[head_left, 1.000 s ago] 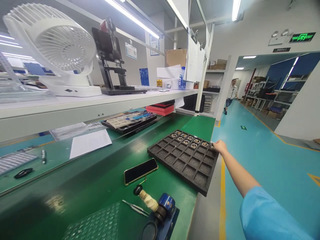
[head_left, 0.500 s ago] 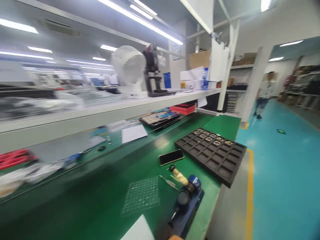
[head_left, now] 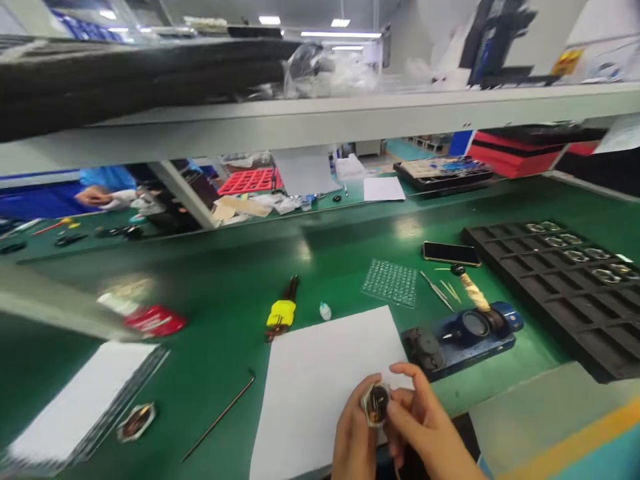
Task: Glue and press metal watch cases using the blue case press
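Octagonal case [head_left: 376,404] above white sheet [head_left: 325,380], near front edge of counter [head_left: 225,287]: our left hand [head_left: 353,430] grips it, fingers curled; our right hand [head_left: 430,427], half open, touches its rim. It looks unfinished; second case [head_left: 137,423] lies toward front left corner, black tray [head_left: 543,307] rightward part filled. Held case's interior blurred; tray's right side cut off.

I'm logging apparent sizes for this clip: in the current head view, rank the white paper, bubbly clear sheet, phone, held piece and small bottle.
1. White paper
2. Bubbly clear sheet
3. Phone and held piece: unsure, as the piece is partly covered and seems nearer the camera
4. Small bottle
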Demonstrator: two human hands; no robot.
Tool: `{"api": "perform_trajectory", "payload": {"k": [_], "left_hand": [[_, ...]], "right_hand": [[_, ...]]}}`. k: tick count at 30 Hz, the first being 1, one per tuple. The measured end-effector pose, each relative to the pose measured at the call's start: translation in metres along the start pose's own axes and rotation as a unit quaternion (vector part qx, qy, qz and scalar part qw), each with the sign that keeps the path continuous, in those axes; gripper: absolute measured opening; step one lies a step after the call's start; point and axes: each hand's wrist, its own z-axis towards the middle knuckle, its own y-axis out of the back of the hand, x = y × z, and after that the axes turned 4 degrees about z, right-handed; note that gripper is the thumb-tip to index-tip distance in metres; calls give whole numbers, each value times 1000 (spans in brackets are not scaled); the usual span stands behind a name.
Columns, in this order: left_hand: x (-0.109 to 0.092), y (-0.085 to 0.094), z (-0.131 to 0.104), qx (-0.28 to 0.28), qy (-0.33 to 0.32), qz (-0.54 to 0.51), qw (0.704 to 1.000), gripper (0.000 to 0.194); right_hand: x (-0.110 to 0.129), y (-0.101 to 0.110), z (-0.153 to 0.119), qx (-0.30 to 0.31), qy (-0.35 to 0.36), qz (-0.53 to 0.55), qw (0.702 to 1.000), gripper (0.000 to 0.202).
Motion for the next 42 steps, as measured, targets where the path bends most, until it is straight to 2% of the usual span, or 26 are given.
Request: {"api": "perform_trajectory", "payload": {"k": [1, 2, 4, 6, 10, 13, 16, 20, 23, 26, 30, 33, 35, 36, 37, 39, 41, 42], "left_hand": [[-1, -2, 1, 3, 0, -34, 999, 69], [-2, -3, 3, 7, 5, -57, 998, 65], [-3, -6, 5, 22, 14, -74, 997, 63], [0, -7, 6, 36, 8, -58, 998, 63], [11, -2, 5, 16, -1, -34, 999, 57], [12, 1, 7, 1, 12, -38, 999, 60], [8, 2, 11, -3, 13, -45, 999, 64], [5, 3, 16, -25, 13, -65, 997, 64], [12, 8, 21, -63, 18, -73, 995, 68], [21, 15, 24, -95, 22, -84, 992, 71], [21, 17, 23, -96, 22, -117, 988, 71], [10, 16, 21, -108, 18, -105, 988, 74], [1, 17, 20, -114, 22, -92, 989, 77], [-4, 20, 20, -117, 22, -83, 989, 79], [-9, 23, 20, -120, 17, -71, 990, 79], [-18, 33, 22, -137, -12, -40, 990, 80], [-26, 45, 24, -166, -44, -1, 985, 82], [-30, 51, 25, -176, -54, 20, 983, 83]], "right_hand": [[6, 4, 0, -4, 65, -82, 995, 46], [13, 9, 1, -6, 145, -169, 975, 41], [26, 16, 8, -4, 291, -312, 905, 37], [36, 18, 16, 3, 362, -381, 851, 34], [43, 12, 28, 17, 432, -427, 794, 22], [40, 10, 31, 25, 499, -440, 746, 27], [36, 14, 32, 36, 536, -461, 706, 32], [34, 18, 33, 64, 545, -501, 669, 41], [34, 17, 36, 126, 552, -512, 646, 45], [34, 12, 40, 168, 550, -515, 635, 41], [27, 1, 41, 160, 528, -525, 648, 37], [18, -9, 36, 135, 512, -523, 668, 33], [13, -14, 33, 138, 499, -522, 678, 36], [11, -15, 33, 145, 487, -512, 693, 38], [10, -17, 34, 149, 471, -490, 718, 40], [11, -24, 43, 121, 412, -412, 803, 41], [16, -37, 61, 54, 283, -289, 913, 46], [20, -46, 73, 23, 183, -212, 960, 50]]}}
